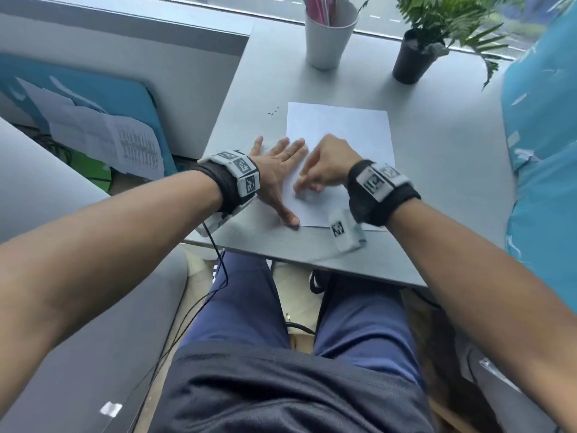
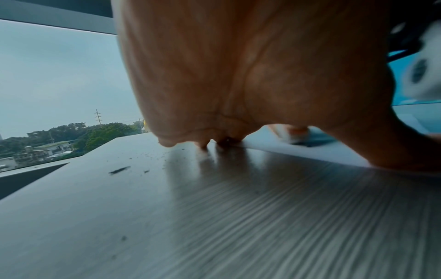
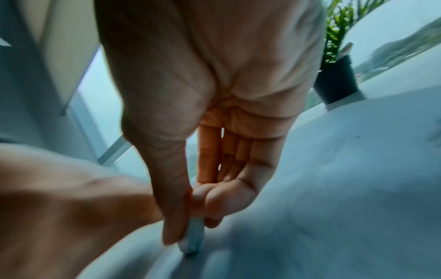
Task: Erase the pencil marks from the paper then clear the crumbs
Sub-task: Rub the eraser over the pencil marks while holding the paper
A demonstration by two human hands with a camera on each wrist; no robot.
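1. The paper (image 1: 340, 145) lies flat on the grey table (image 1: 437, 170), near the front edge, with its left margin under the left hand (image 1: 278, 170).
2. The left hand is spread wide, fingers straight and pressed down across the paper's left edge and the table beside it; it pins the sheet and grips nothing.
3. The right hand (image 1: 327, 165) is over the near-left part of the sheet, its thumb and fingers pinched narrowly round a small pale eraser (image 3: 194, 238), whose tip touches the paper.
4. The right hand is blurred in the head view, so the exact spot being rubbed cannot be read, and no pencil marks can be made out on the sheet.
5. Dark crumbs (image 2: 119, 169) are scattered on the table to the left of the paper; a few more specks (image 1: 273, 111) sit just beyond its far-left corner.
6. Judgement: erasing appears to be in hand, and clearing the crumbs is not yet done.
7. Risk: if the left hand eases off, a hard stroke could drag the sheet and crease or tear it.
8. Risk: rubbing towards the pinning hand may buckle the paper between the two hands.
9. Risk: sweeping crumbs carelessly could smear them back over the sheet or knock the white cup (image 1: 329, 32) and the potted plant (image 1: 415, 54) at the far side.
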